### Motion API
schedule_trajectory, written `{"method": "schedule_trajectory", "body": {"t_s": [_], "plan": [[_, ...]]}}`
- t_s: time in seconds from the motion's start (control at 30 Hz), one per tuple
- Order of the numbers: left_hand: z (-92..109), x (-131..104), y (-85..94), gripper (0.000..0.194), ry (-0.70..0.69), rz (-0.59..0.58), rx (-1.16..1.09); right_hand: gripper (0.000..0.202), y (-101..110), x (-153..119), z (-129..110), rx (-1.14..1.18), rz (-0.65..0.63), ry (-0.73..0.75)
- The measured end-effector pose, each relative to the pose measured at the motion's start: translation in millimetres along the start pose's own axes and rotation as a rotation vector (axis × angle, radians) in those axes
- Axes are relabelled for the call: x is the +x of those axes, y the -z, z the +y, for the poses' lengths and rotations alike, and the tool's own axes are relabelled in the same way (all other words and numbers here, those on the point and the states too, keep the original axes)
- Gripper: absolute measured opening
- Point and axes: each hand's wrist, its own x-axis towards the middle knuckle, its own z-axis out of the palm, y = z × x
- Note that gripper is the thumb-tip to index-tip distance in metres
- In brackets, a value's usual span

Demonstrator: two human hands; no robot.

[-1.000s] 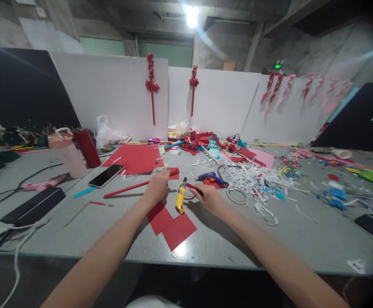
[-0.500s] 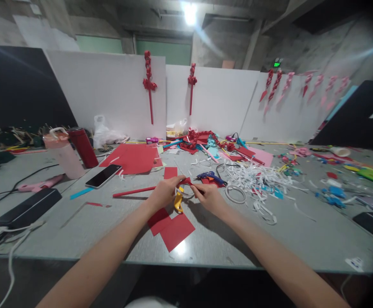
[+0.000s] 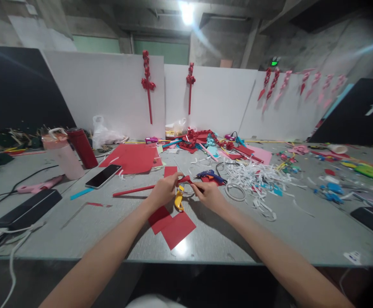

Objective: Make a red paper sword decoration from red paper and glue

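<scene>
Red paper (image 3: pixel 185 180) in fingers (image 3: pixel 199 188), yellow cutter (image 3: pixel 179 202) nearby

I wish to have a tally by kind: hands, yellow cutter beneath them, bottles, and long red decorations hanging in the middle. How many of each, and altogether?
Hands (left hand, right hand): 2
Yellow cutter: 1
Bottles (pink bottle, red bottle): 2
Long red decorations: 2
Total: 7
</scene>
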Motion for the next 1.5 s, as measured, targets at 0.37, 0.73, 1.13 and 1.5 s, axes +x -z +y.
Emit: {"method": "schedule_trajectory", "body": {"t_s": [0.37, 0.73, 1.13, 1.5], "plan": [[10.6, 1.8, 2.1, 0.029, -0.150, 0.086, -0.075, 0.035, -13.3, -2.3, -8.2, 0.162, 0.188, -0.075], [14.1, 1.6, -4.5, 0.028, -0.188, 0.121, -0.090, 0.037, -19.6, -5.1, -18.4, 0.376, 0.147, -0.197], [4.3, 3.7, 4.0, 0.022, -0.153, 0.242, -0.068, 0.032, -14.9, -5.4, -14.3, 0.239, 0.032, -0.120], [19.9, 0.4, -2.6, 0.024, -0.192, 0.132, -0.086, 0.036, -22.4, -4.7, -13.3, 0.492, 0.131, -0.238]]}}
